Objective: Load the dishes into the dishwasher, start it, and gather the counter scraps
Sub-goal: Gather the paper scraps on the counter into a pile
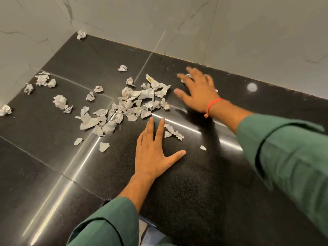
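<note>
The left hand (152,153) lies flat on the black counter (195,192) with fingers straight and thumb splayed — apparently a stop for pieces swept its way. The right hand (198,89), blurred, fingers spread and holding nothing, reaches over a scrap near the wall, likely to rake it in. The paper scraps (127,107) mostly heap mid-counter between the hands and the corner — strays lie far left.

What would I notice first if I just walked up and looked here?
Probably the crumpled paper scraps heaped mid-counter on the shiny black counter, with strays reaching the far corner. Then the two flat, open hands: the left hand just below the pile, the right hand to its right, wearing a red wrist thread.
</note>
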`<control>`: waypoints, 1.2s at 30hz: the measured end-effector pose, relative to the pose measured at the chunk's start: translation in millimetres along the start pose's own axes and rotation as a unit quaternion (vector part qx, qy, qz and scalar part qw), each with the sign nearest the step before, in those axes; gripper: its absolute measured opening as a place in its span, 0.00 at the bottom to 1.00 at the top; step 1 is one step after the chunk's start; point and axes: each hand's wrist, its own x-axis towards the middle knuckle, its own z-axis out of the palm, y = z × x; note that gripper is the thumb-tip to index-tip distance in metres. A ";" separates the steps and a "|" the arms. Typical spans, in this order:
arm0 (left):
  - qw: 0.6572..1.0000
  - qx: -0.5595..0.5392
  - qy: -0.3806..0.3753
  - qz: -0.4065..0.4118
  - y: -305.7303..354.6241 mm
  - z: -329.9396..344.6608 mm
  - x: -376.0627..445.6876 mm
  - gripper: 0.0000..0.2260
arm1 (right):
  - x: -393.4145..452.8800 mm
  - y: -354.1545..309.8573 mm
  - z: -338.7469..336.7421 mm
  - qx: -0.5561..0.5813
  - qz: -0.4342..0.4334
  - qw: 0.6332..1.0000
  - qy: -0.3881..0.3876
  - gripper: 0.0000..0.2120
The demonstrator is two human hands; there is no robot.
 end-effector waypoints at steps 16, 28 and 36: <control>1.000 -0.001 0.016 -0.003 -3.7 0.9 7.0 0.50 | -99.7 -32.3 38.2 0.004 -0.145 0.984 -0.105 0.32; 1.000 -0.019 0.024 -0.004 -5.8 3.4 7.6 0.48 | -23.6 59.4 6.8 0.022 0.132 0.989 -0.058 0.33; 0.999 -0.028 0.025 0.007 -8.7 4.2 7.1 0.41 | -87.1 -35.6 31.3 0.076 -0.024 0.993 -0.082 0.36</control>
